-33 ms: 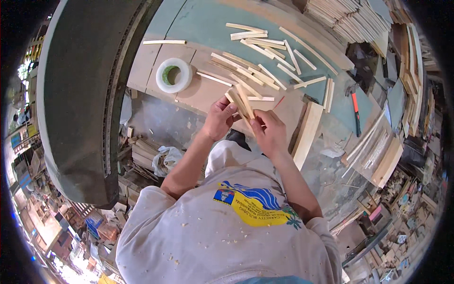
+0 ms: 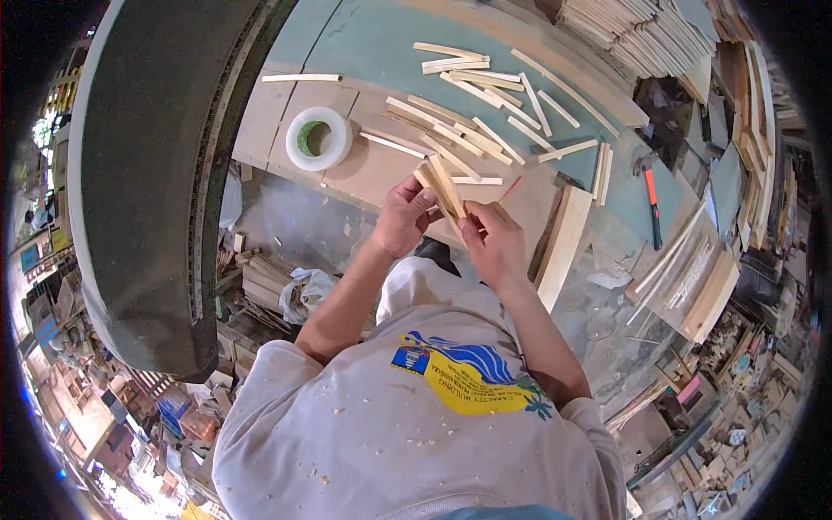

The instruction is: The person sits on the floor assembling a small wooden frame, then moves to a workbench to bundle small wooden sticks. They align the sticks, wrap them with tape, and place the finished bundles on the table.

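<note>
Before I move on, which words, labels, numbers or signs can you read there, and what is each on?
Pale shirt: lettering on its yellow and blue print; I don't copy printed words, and the smaller lines are too small to read.
White roll: green marking inside the core; any lettering is too small to tell.
Wooden strips in the left hand and right hand: none visible.

The light is soft and mostly bright, so the worktop (image 2: 373, 43) is easy to see, with only faint shadows. White light shines very strongly at the lower left edge and washes things out there. The big dark panel (image 2: 156, 191) looks dim. Clear plastic (image 2: 691, 276) on the right has white glare. The held wood sticks (image 2: 445, 186) look clear. Near the round rim, things bend and get fuzzy, and the corners are black.
</note>
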Action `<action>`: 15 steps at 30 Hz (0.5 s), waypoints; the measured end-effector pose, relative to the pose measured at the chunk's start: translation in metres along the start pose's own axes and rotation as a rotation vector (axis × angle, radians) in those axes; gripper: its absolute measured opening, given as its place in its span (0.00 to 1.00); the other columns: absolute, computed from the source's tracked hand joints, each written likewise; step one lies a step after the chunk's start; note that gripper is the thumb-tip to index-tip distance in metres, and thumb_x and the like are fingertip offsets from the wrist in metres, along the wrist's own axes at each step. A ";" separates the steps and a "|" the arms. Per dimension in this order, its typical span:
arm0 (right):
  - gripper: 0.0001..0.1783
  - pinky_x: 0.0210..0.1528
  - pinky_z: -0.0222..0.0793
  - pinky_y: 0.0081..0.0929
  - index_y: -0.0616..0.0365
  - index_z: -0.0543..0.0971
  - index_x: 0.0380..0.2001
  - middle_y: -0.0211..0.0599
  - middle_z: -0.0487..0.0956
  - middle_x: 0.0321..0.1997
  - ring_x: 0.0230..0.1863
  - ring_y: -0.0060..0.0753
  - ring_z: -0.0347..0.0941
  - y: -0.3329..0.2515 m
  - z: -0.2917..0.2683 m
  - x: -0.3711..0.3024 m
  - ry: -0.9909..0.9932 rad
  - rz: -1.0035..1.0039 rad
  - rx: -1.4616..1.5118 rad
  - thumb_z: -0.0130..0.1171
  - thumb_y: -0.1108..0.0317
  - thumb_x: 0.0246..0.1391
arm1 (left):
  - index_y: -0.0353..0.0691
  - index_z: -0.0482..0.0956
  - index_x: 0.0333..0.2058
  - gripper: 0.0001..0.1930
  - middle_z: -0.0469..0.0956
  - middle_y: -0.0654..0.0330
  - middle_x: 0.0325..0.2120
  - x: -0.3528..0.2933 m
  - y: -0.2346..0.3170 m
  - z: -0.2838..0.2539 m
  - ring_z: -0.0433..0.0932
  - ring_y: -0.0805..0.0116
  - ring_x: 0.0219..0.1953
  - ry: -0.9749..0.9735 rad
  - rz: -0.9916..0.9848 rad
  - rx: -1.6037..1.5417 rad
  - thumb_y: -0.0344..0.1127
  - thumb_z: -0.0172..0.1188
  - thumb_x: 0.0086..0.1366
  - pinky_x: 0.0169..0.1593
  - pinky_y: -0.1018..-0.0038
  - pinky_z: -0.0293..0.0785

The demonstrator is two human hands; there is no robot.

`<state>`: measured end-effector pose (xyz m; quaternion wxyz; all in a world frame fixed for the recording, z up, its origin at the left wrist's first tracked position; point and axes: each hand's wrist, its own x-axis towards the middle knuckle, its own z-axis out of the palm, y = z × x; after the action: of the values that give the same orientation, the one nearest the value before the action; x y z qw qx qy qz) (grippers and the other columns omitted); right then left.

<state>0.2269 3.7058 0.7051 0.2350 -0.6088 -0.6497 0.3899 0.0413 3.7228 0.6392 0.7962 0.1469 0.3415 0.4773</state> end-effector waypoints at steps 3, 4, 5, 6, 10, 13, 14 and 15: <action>0.13 0.40 0.76 0.42 0.56 0.80 0.47 0.42 0.79 0.38 0.37 0.46 0.79 -0.002 0.000 -0.004 -0.007 0.000 -0.009 0.61 0.68 0.58 | 0.42 0.73 0.57 0.18 0.80 0.59 0.49 0.002 -0.003 -0.005 0.79 0.64 0.53 0.020 -0.039 0.044 0.38 0.60 0.72 0.54 0.65 0.78; 0.14 0.40 0.76 0.42 0.56 0.80 0.47 0.42 0.79 0.38 0.37 0.46 0.79 0.000 0.000 -0.005 -0.001 -0.027 -0.025 0.61 0.68 0.58 | 0.42 0.73 0.57 0.18 0.80 0.59 0.49 0.002 -0.003 -0.004 0.79 0.64 0.53 0.009 -0.032 0.038 0.38 0.60 0.72 0.54 0.65 0.78; 0.14 0.40 0.76 0.41 0.56 0.80 0.47 0.41 0.79 0.37 0.37 0.46 0.79 0.000 0.000 -0.006 0.004 -0.054 -0.042 0.62 0.68 0.58 | 0.42 0.73 0.56 0.17 0.80 0.59 0.49 0.001 -0.001 -0.003 0.80 0.64 0.53 -0.001 -0.024 0.031 0.37 0.60 0.72 0.55 0.64 0.79; 0.14 0.40 0.76 0.41 0.55 0.81 0.47 0.41 0.79 0.37 0.37 0.46 0.79 0.000 -0.001 -0.006 0.000 -0.054 -0.046 0.62 0.68 0.58 | 0.41 0.73 0.56 0.17 0.80 0.59 0.49 0.001 -0.001 -0.002 0.80 0.64 0.53 -0.011 -0.016 0.025 0.37 0.60 0.72 0.55 0.64 0.79; 0.13 0.40 0.76 0.41 0.55 0.81 0.46 0.40 0.80 0.37 0.37 0.45 0.79 -0.003 -0.004 -0.006 -0.038 -0.017 -0.010 0.62 0.68 0.58 | 0.42 0.73 0.57 0.18 0.80 0.58 0.49 -0.002 -0.001 -0.002 0.79 0.62 0.55 0.003 -0.005 0.014 0.38 0.59 0.72 0.55 0.63 0.80; 0.13 0.40 0.77 0.41 0.54 0.82 0.45 0.40 0.80 0.36 0.37 0.45 0.79 -0.003 -0.005 -0.006 -0.025 -0.060 -0.037 0.63 0.68 0.57 | 0.42 0.72 0.57 0.18 0.79 0.58 0.51 -0.004 0.000 0.001 0.78 0.61 0.56 -0.017 0.013 -0.007 0.39 0.59 0.72 0.56 0.63 0.80; 0.13 0.39 0.77 0.41 0.54 0.82 0.45 0.39 0.79 0.36 0.37 0.45 0.79 -0.003 -0.005 -0.006 -0.011 -0.090 -0.061 0.63 0.68 0.57 | 0.42 0.72 0.57 0.18 0.79 0.58 0.51 -0.005 0.000 0.003 0.78 0.60 0.57 -0.030 0.024 -0.025 0.39 0.59 0.72 0.56 0.63 0.80; 0.12 0.39 0.77 0.41 0.54 0.82 0.44 0.39 0.79 0.36 0.37 0.44 0.79 -0.005 -0.006 -0.005 -0.001 -0.107 -0.080 0.64 0.68 0.56 | 0.42 0.72 0.57 0.18 0.78 0.58 0.52 -0.005 0.000 0.005 0.78 0.60 0.57 -0.044 0.035 -0.044 0.39 0.59 0.72 0.56 0.63 0.80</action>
<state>0.2293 3.7025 0.7139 0.2304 -0.5820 -0.6966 0.3507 0.0429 3.7192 0.6445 0.7982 0.1458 0.3106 0.4950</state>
